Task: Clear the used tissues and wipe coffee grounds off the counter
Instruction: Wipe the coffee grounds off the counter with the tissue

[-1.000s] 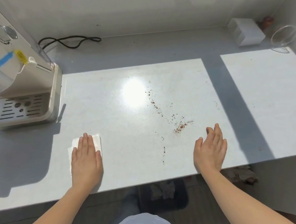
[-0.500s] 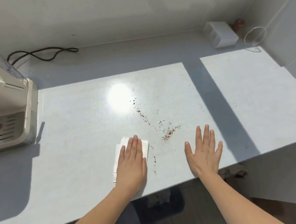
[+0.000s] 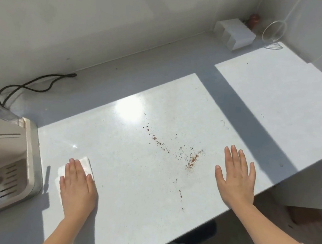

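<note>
1. One broad white counter carries everything. Its hard, glossy top looks slick, so paper should slide across it easily.
2. Two hands lie flat. The right hand, fingers straight and spread, rests on bare counter near the front edge and holds nothing. The left hand, fingers straight and together, presses on the tissue.
3. The folded white tissue lies under the left palm, near the coffee machine. It looks light, soft and easily torn, so flat pressure from above should suit it better than a pinch.
4. Coffee grounds lie scattered between the hands, nearer the right. They look like loose specks, likely to scatter.
</note>
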`<control>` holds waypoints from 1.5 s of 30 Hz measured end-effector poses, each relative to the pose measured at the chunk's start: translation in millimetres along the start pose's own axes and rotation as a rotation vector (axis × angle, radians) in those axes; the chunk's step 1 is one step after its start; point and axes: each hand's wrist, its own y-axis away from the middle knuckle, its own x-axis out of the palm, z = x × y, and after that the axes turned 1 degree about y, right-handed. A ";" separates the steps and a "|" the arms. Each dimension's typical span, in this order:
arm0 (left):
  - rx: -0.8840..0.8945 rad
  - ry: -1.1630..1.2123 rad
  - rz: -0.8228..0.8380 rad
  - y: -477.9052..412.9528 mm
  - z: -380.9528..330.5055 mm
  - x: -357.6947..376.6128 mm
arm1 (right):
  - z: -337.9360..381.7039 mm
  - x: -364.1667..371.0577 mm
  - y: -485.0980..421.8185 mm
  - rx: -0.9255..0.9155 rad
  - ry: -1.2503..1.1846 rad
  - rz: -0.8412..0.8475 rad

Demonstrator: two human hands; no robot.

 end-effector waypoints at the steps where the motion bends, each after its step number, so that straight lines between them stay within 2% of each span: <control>1: -0.029 -0.007 -0.007 -4.2 -1.9 -1.4 | 0.3 0.1 -0.5 0.005 0.001 0.001; 3: -0.082 0.008 -0.010 -8.6 -18.4 0.3 | 1.2 -0.3 -1.3 0.010 -0.005 0.005; 4: -0.055 0.014 -0.002 -9.4 -32.1 4.3 | 1.9 -0.7 -1.4 0.011 -0.009 0.005; 9: 0.406 0.059 0.089 18.3 -118.9 36.5 | 5.4 -2.1 0.1 0.029 0.014 0.020; 11: 0.557 0.003 0.143 31.9 -128.7 41.4 | 7.4 -3.0 -2.1 0.049 0.009 0.026; 13: 0.632 -0.045 0.166 27.8 -114.2 38.4 | 9.3 -2.9 -3.9 0.068 -0.005 0.025; 15: 0.559 -0.033 0.156 11.0 -84.1 27.3 | 10.7 -1.3 -3.0 0.089 -0.020 0.016; 20: 0.174 0.008 0.050 -49.1 -6.2 -6.7 | 12.0 1.7 -1.9 0.104 -0.037 -0.028; 23: -0.016 0.025 -0.028 -78.9 -4.4 -9.7 | 12.7 0.7 -2.9 0.101 -0.038 -0.022; 25: -0.035 0.021 -0.025 -95.9 -17.7 -7.7 | 13.2 0.0 -2.1 0.102 -0.036 -0.024; 34: 0.367 -0.047 0.053 -167.9 -84.7 4.2 | 14.7 -3.0 -4.1 0.105 -0.004 -0.007; 45: 0.984 -0.207 0.240 -182.2 -148.1 22.2 | 13.8 -0.8 -5.4 0.111 0.035 0.009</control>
